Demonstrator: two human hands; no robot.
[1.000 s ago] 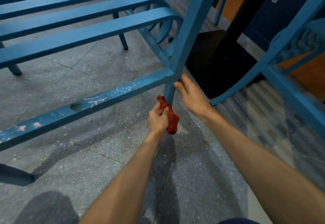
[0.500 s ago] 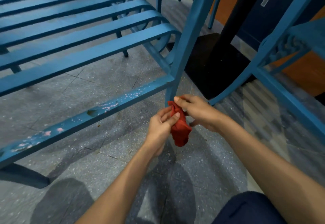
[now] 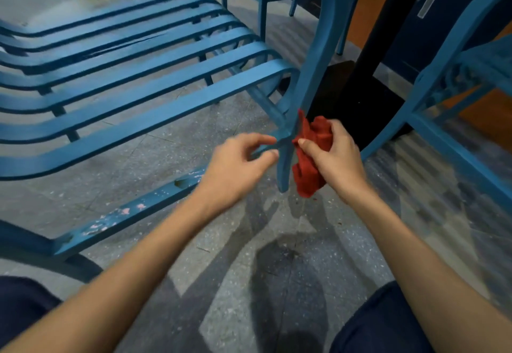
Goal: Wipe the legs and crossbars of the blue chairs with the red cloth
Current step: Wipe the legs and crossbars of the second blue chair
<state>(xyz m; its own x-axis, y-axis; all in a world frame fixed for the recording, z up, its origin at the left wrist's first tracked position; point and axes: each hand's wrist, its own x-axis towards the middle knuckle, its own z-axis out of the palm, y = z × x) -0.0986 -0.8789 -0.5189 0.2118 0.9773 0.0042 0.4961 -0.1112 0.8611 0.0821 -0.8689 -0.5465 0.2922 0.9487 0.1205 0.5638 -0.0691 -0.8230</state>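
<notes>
While right hand point(image 3: 336, 162) fingers pinch bunched red fabric cloth point(image 3: 310, 169) touching right side of blue painted chair leg point(image 3: 285, 169) | leg's axis near-upright, stroke likely along it | left hand point(image 3: 235, 167) fingers half-curled at chipped blue crossbar point(image 3: 133, 211), grip unclear.

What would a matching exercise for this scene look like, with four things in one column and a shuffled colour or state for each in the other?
Things:
1. red cloth
2. crossbar
3. table post
4. floor

Colours or states:
A. black
B. bunched in the right hand
C. speckled grey
D. blue with chipped paint

Pairs: 1-B, 2-D, 3-A, 4-C
</notes>
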